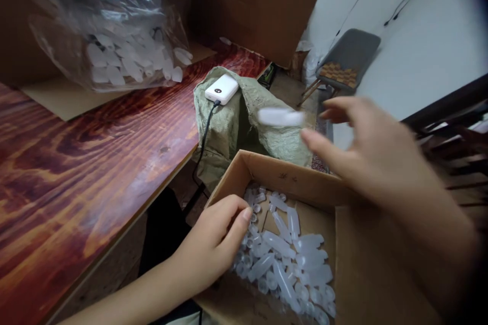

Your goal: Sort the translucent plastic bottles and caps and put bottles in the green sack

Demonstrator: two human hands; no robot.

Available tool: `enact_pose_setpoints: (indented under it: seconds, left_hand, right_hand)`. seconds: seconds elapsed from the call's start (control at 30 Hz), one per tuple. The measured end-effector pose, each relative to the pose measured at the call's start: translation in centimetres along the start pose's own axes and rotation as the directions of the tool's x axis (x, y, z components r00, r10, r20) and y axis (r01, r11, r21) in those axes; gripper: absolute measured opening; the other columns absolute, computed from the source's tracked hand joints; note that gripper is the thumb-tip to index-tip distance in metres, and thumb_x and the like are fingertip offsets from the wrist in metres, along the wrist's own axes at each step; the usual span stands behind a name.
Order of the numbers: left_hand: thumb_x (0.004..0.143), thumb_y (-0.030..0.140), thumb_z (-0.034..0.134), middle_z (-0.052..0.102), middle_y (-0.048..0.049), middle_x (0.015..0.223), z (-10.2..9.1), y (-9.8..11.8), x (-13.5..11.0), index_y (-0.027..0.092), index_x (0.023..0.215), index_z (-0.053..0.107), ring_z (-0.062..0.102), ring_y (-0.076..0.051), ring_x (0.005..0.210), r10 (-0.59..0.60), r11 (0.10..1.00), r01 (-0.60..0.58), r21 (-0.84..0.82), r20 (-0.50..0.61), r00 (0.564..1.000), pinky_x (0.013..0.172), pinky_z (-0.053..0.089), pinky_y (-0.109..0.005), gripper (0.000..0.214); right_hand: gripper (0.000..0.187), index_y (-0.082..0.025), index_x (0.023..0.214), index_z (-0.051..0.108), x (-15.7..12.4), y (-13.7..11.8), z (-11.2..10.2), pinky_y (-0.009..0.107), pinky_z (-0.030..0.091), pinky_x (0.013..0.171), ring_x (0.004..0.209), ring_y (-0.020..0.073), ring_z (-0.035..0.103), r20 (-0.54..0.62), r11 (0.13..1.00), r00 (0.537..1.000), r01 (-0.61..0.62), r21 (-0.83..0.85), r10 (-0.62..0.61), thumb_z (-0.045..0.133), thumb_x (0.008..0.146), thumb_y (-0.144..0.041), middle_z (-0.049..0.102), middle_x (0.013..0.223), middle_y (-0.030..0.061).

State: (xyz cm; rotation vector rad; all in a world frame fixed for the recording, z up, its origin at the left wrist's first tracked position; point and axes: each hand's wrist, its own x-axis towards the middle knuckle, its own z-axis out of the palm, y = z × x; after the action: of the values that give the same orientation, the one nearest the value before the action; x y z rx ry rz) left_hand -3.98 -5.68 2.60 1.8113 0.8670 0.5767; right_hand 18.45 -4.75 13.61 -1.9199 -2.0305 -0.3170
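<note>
In the head view, my right hand (366, 147) is raised over the far right of the cardboard box (290, 175), its thumb and fingers apart. A blurred, whitish plastic bottle-like piece (281, 117) is in the air just left of its fingertips, apart from them. My left hand (224, 233) is over the box's left side, fingers curled and thumb against the forefinger; whatever they hold, if anything, is hidden. Inside the box lie several translucent plastic bottle-like pieces (284, 284) and small round caps (271, 280). Behind the box, a green woven sack (267, 96) gapes.
A white power bank (222, 89) with a black cable (206, 137) rests on the sack's edge. On the wood-grain table (145, 147) at left, a clear plastic bag (125, 5) holds several whitish pieces. A grey chair (353, 48) stands further back.
</note>
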Motion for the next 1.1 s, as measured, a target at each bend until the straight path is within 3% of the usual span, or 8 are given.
enact_pose_setpoints:
  seconds: [0.17, 0.33, 0.47, 0.6, 0.73, 0.87, 1.0, 1.1]
  left_hand:
    - [0.096, 0.019, 0.038, 0.058, -0.0043, 0.099, 0.1, -0.4, 0.1, 0.021, 0.106, 0.057, 0.055, -0.018, 0.09, 0.147, 0.927, -0.234, 0.294, 0.289, 0.946, 0.079, 0.044, -0.029, 0.021]
    - [0.089, 0.017, 0.053, 0.059, -0.008, 0.114, 1.3, -1.3, 0.6, 0.031, 0.123, 0.055, 0.058, -0.026, 0.094, 0.169, 0.572, -0.552, 0.607, 0.571, 0.804, 0.076, 0.049, -0.039, 0.036]
    - [0.09, 0.029, 0.061, 0.059, -0.0039, 0.126, 3.6, -1.8, 1.3, 0.041, 0.124, 0.058, 0.058, -0.026, 0.104, 0.282, 0.303, -0.799, 0.519, 0.752, 0.595, 0.08, 0.048, -0.04, 0.037]
    - [0.075, 0.026, 0.078, 0.048, 0.0105, 0.143, 6.6, -2.6, 1.4, 0.055, 0.123, 0.056, 0.043, -0.027, 0.129, 0.225, 0.171, -0.885, 0.433, 0.857, 0.463, 0.088, 0.045, -0.043, 0.06]
    - [0.089, 0.023, 0.059, 0.054, 0.0087, 0.138, 8.8, -3.1, 1.5, 0.042, 0.133, 0.052, 0.048, -0.02, 0.125, 0.176, 0.098, -0.947, 0.306, 0.931, 0.319, 0.092, 0.043, -0.04, 0.048]
    - [0.096, 0.021, 0.048, 0.067, -0.0001, 0.119, 9.7, -2.8, 2.0, 0.028, 0.132, 0.056, 0.059, -0.021, 0.104, 0.232, 0.111, -0.961, 0.254, 0.933, 0.274, 0.086, 0.044, -0.039, 0.038]
    - [0.096, 0.022, 0.048, 0.068, -0.0048, 0.114, 9.9, -2.9, 2.5, 0.022, 0.128, 0.058, 0.06, -0.023, 0.097, 0.288, 0.125, -0.961, 0.248, 0.918, 0.274, 0.075, 0.043, -0.039, 0.034]
    - [0.097, 0.02, 0.044, 0.068, -0.0071, 0.108, 10.0, -3.6, 2.8, 0.017, 0.122, 0.06, 0.061, -0.023, 0.092, 0.306, 0.145, -0.952, 0.27, 0.903, 0.302, 0.07, 0.043, -0.038, 0.029]
  right_hand:
    - [0.036, -0.015, 0.12, 0.055, -0.2, -1.4, 0.3, 0.042, 0.047, 0.089, 0.106, 0.0284, 0.06, -0.01, 0.986, 0.998, 0.06, 0.155, -0.059, 0.053, 0.092, -0.037, 0.063, 0.115, 0.0106]
    - [0.031, -0.013, 0.116, 0.057, -0.4, -3.3, -0.2, 0.037, 0.044, 0.092, 0.106, 0.0246, 0.057, 0.006, 0.961, 0.99, 0.136, 0.24, -0.141, 0.052, 0.093, -0.034, 0.063, 0.113, 0.0091]
    - [0.03, -0.01, 0.113, 0.059, -0.6, -4.7, 0.5, 0.037, 0.042, 0.094, 0.106, 0.0245, 0.053, 0.093, 0.937, 0.972, 0.179, 0.299, -0.215, 0.05, 0.094, -0.032, 0.061, 0.11, 0.0098]
    - [0.03, -0.011, 0.111, 0.059, -1.2, -5.7, 1.4, 0.039, 0.044, 0.086, 0.098, 0.0248, 0.053, 0.121, 0.895, 0.937, 0.269, 0.357, -0.329, 0.05, 0.094, -0.034, 0.062, 0.103, 0.0101]
    - [0.026, -0.012, 0.101, 0.061, -1.8, -5.6, 2.3, 0.04, 0.046, 0.081, 0.091, 0.0252, 0.053, 0.116, 0.876, 0.92, 0.31, 0.369, -0.375, 0.049, 0.093, -0.033, 0.062, 0.098, 0.0105]
    - [0.025, -0.012, 0.097, 0.062, -2.5, -4.5, 3.4, 0.043, 0.047, 0.083, 0.093, 0.0266, 0.055, 0.177, 0.876, 0.906, 0.296, 0.38, -0.384, 0.049, 0.093, -0.033, 0.063, 0.097, 0.0115]
    - [0.026, -0.012, 0.093, 0.063, -3.0, -3.6, 4.5, 0.042, 0.05, 0.076, 0.089, 0.0278, 0.06, 0.281, 0.876, 0.868, 0.29, 0.386, -0.411, 0.048, 0.092, -0.034, 0.066, 0.092, 0.0116]
    - [0.031, -0.013, 0.1, 0.064, -3.0, -3.2, 5.3, 0.042, 0.052, 0.071, 0.088, 0.0286, 0.065, 0.5, 0.916, 0.776, 0.256, 0.31, -0.386, 0.041, 0.095, -0.033, 0.068, 0.097, 0.0123]
